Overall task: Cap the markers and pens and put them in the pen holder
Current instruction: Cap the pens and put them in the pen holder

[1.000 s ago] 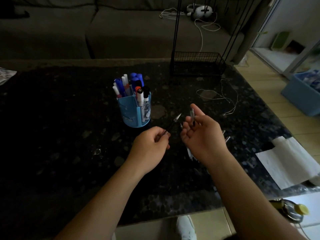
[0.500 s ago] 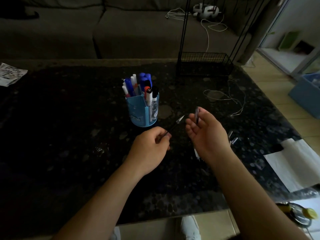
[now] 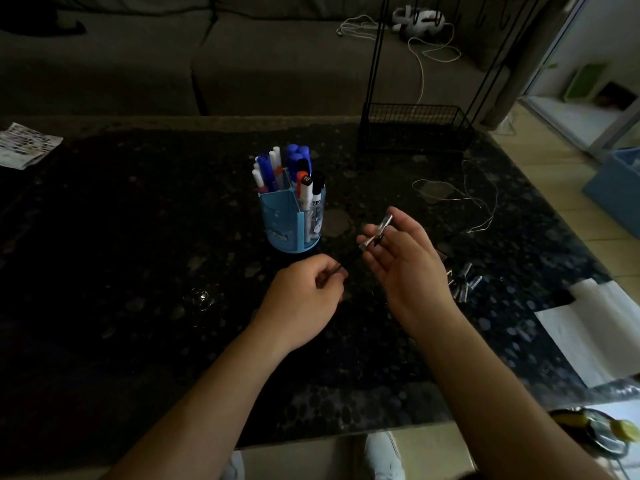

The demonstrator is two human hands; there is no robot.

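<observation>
A light blue pen holder (image 3: 282,221) stands mid-table, filled with several capped markers and pens in blue, white, black and orange. Just in front of it my left hand (image 3: 304,299) is closed around a thin dark pen (image 3: 349,259) whose tip points up and right. My right hand (image 3: 405,261) pinches a clear pen cap (image 3: 382,226) between thumb and fingers. The pen tip meets the cap's lower end. Several more clear caps or pens (image 3: 462,282) lie on the table right of my right hand.
The dark speckled table (image 3: 138,271) carries a black wire basket on a stand (image 3: 415,128) at the back right, a thin white cord (image 3: 464,199), white paper (image 3: 595,330) at the right edge and a printed sheet (image 3: 24,143) far left. A sofa stands behind.
My right hand has turned the cap from upright to slanted and brought it down toward the pen tip. The left hand holds the pen in much the same place. The camera shifted slightly.
</observation>
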